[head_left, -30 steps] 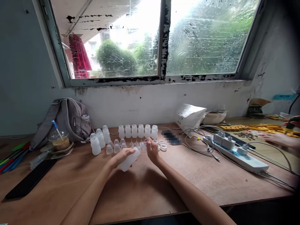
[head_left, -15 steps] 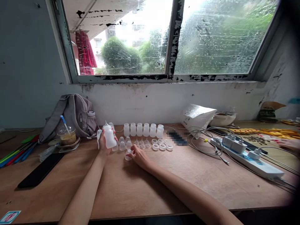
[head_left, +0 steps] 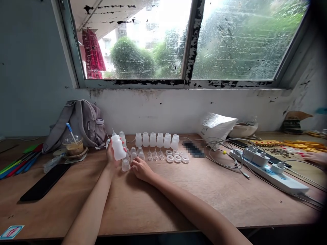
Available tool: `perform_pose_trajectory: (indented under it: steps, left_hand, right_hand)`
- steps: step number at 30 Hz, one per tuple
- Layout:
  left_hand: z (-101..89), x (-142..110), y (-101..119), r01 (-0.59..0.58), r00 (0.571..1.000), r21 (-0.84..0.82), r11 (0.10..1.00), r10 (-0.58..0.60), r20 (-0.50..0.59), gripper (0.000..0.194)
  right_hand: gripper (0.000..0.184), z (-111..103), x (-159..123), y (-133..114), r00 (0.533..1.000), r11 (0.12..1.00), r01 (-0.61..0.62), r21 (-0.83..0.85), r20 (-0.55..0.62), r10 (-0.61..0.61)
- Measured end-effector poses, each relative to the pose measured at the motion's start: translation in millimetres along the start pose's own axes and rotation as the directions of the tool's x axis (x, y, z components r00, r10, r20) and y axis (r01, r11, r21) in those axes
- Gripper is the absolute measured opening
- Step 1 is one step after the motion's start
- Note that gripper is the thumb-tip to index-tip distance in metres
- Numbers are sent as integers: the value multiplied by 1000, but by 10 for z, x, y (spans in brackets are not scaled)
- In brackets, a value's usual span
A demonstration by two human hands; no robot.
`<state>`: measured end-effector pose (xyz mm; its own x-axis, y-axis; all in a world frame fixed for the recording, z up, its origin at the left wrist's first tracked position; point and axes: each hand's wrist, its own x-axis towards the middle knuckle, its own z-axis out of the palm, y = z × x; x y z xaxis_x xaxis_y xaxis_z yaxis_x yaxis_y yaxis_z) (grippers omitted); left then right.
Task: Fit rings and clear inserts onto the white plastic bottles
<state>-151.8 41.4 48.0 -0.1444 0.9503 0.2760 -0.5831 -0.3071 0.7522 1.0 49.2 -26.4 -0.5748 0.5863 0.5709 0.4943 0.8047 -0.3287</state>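
One clear cap shifted left, right hand beside it

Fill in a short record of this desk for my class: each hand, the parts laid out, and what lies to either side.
Left hand: holds a white bottle, tilted, with a pointed teat on top
Right hand: low over the table, fingers beside a clear cap; contact unclear
Back row: six upright bottles without caps
In front of them: small teats, then white rings further right
Left side: backpack, drink cup
Right side: power strip, another person's hand
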Motion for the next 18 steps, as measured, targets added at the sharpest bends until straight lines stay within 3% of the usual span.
perform_pose_trajectory:
  steps: [5, 9, 11, 13, 15, 18]
  left_hand:
    - [6, -1, -87, 30, 1000, 27, 999, -30, 1, 42]
    - [73, -53, -258, -62, 998, 357, 932, 70, -7, 45]
    - [141, -119, -360, -177, 984, 592, 786, 163, 77, 41]
    - [221, -203, -462, -302, 953, 761, 575, 202, 225, 37]
    - [296, -284, -561, -392, 920, 836, 384, 176, 351, 36]
    - [368, -363, -690, -457, 889, 859, 232, 107, 445, 38]
  right_hand:
    - [18, -9, -33, -10, 997, 995, 68, -78, 49, -64]
    - [22, -119, -103, 97, 999, 998, -32, -57, -15, 31]
    - [21, -258, -157, 157, 989, 993, -117, 32, -85, 119]
    - [28, -437, -213, 188, 957, 966, -219, 140, -161, 240]
    - [34, -612, -261, 180, 915, 928, -306, 211, -205, 348]
    - [32, -780, -301, 137, 894, 906, -364, 215, -191, 405]
